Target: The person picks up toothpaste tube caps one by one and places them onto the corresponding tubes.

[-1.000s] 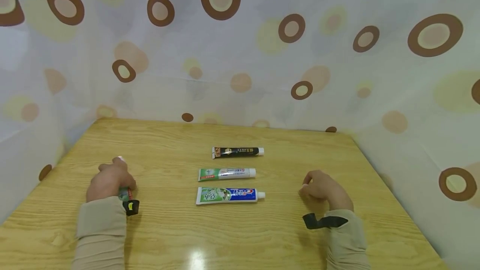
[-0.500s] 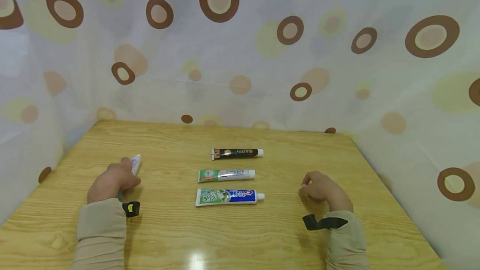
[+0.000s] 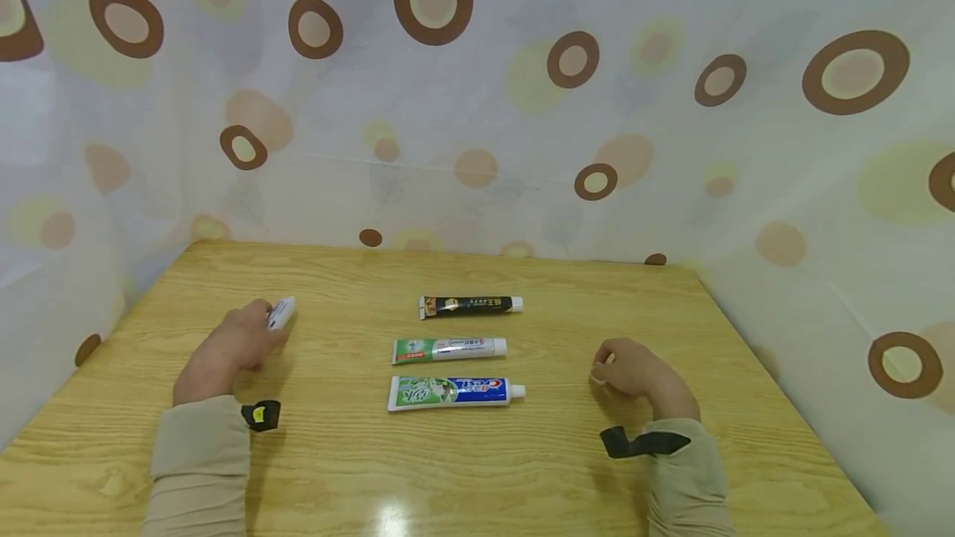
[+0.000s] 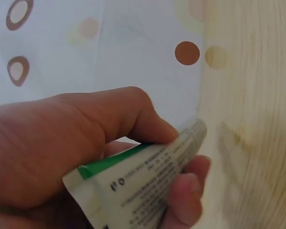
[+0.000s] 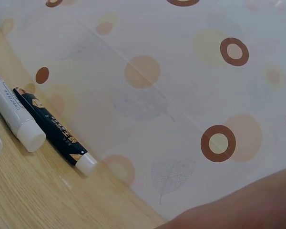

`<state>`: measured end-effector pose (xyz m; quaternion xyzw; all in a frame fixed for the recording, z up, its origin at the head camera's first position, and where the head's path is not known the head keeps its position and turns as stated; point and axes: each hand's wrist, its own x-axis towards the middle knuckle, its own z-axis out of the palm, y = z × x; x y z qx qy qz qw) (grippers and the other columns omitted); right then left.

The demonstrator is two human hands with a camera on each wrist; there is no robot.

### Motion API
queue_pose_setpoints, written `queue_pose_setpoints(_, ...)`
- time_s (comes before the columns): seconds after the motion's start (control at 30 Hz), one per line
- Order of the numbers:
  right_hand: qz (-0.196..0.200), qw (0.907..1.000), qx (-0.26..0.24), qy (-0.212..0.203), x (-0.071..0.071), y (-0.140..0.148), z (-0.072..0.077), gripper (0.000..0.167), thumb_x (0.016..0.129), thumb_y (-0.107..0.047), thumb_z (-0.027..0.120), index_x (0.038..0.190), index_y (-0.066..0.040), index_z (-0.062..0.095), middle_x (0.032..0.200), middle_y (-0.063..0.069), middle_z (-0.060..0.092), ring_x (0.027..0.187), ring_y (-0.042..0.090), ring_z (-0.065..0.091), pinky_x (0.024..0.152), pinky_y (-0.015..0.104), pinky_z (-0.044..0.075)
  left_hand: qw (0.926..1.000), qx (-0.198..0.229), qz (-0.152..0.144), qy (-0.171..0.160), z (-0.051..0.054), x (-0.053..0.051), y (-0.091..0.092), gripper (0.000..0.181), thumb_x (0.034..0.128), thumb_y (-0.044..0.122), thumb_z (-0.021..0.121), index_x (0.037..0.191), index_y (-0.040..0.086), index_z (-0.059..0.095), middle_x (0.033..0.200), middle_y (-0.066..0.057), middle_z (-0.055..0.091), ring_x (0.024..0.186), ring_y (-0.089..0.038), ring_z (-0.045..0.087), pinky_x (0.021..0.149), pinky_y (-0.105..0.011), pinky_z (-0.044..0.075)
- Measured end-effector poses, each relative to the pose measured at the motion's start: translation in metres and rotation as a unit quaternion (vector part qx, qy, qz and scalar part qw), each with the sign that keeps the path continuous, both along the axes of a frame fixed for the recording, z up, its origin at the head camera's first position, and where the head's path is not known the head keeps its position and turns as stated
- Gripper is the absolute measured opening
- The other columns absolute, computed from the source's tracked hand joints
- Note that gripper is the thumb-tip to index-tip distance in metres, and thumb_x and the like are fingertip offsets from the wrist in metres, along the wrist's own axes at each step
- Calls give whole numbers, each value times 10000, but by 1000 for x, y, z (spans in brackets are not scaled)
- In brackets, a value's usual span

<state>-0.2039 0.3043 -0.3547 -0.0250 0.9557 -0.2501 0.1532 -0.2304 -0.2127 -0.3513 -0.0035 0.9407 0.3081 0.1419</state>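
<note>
My left hand (image 3: 230,348) grips a white toothpaste tube (image 3: 280,314) at the left of the table, its capped end pointing away to the right. The left wrist view shows the thumb and fingers pinching this tube (image 4: 138,183), which has a green stripe and small print. Three toothpaste tubes lie in a column at mid-table: a black one (image 3: 472,306) farthest, a green and white one (image 3: 450,349) between, and a green and blue Crest one (image 3: 452,392) nearest. On the right, my right hand (image 3: 637,370) rests on the table, loosely curled, with no tube in it.
The wood-grain table (image 3: 545,471) is bounded behind and on both sides by a white sheet (image 3: 477,114) patterned with brown circles. Black straps hang at both wrists, the right strap (image 3: 645,442) lying over the cuff.
My left hand has lifted its tube from the table and turned it, with the capped end swinging out to the right. The right hand and the three lying tubes stay put.
</note>
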Motion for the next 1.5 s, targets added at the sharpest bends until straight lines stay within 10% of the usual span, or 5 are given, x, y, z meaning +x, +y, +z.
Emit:
queue_pose_setpoints(0.37,37,9998,-176,47,2,-3,2,155,924,-119,580,1010,4,620,784,83,615,598,151,500,555,281,416,9968,-36,-39,792,9,-1,12,650,983,173,468,1537,-41,202,1318,-387,308,1024,-431,434,722,-418,441)
queue_pose_setpoints(0.8,269,9972,-469,512,-2,-6,4,327,957,-91,484,1199,47,655,1135,255,633,666,158,543,631,326,490,9796,-28,-102,2004,19,1,30,497,959,262,631,1433,147,534,1310,-227,600,936,-322,565,656,-315,431)
queue_pose_setpoints(1.5,450,9879,-1080,1022,-1,-29,26,297,1004,-192,572,1245,-30,632,1188,153,656,1023,290,643,792,374,540,9433,1574,-367,2901,31,7,58,365,897,375,734,1235,238,720,1140,-116,731,846,-238,616,607,-259,491)
